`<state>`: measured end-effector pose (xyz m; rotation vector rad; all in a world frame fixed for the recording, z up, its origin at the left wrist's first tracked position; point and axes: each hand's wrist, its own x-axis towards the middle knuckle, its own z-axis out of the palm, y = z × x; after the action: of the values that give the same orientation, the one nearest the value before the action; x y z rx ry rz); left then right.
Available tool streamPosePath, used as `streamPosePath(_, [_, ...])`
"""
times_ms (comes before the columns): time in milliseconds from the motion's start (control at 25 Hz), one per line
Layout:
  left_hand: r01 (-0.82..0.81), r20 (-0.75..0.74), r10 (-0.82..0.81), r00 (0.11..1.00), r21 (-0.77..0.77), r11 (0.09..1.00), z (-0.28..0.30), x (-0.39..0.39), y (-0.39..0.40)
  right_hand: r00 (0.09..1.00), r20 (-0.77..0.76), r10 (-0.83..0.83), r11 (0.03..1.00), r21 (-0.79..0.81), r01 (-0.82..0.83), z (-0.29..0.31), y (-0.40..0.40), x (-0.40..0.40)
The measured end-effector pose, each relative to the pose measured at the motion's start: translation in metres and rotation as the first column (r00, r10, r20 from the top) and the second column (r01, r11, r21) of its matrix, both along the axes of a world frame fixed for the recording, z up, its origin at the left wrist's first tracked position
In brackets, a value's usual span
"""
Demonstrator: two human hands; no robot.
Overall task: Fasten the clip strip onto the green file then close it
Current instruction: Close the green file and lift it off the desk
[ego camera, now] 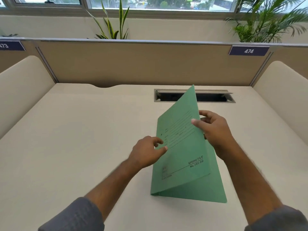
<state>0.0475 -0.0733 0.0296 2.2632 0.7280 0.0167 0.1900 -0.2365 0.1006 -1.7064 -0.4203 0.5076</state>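
Observation:
The green file (181, 152) lies on the desk right of centre with its front cover raised at a steep angle, printed "SPRING FILE" near the lower edge. My right hand (215, 130) pinches the cover's free right edge, thumb on the printed face and fingers behind it. My left hand (146, 151) rests with spread fingers against the cover's left part near the spine. The back cover stays flat on the desk. The inside of the file is hidden by the raised cover, and I cannot see the clip strip.
A cream desk (83, 139) is enclosed by tan partition panels (133, 64). An open cable slot (213, 96) sits in the desk just behind the file. Plants (113, 27) stand beyond the partition under a window.

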Motion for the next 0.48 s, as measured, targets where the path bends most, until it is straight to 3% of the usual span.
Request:
streamPosePath(80, [-0.056,-0.104,0.073,0.992,0.154,0.987,-0.013,-0.004,0.004,0.994,0.101,-0.049,0.996,-0.075,0.056,-0.008,-0.009,0.004])
streamPosePath(240, [-0.116,-0.269,0.142,0.953,0.113,0.987,-0.037,-0.015,0.005,0.994,0.078,-0.073,0.977,-0.194,0.086,-0.042,-0.029,0.02])
streamPosePath(320, [-0.114,-0.34,0.172,0.925,0.184,0.976,-0.046,-0.022,0.002,0.995,0.077,-0.062,0.962,-0.26,0.08,-0.066,-0.034,0.022])
streamPosePath(400, [-0.132,-0.37,0.222,0.902,0.252,0.959,-0.053,-0.028,-0.002,0.997,0.075,-0.032,0.943,-0.328,0.055,-0.09,-0.038,0.019])
streamPosePath(480, [-0.174,-0.38,0.25,0.89,0.224,0.959,-0.059,-0.034,-0.007,0.997,0.081,-0.002,0.918,-0.394,0.034,-0.112,-0.039,0.015])
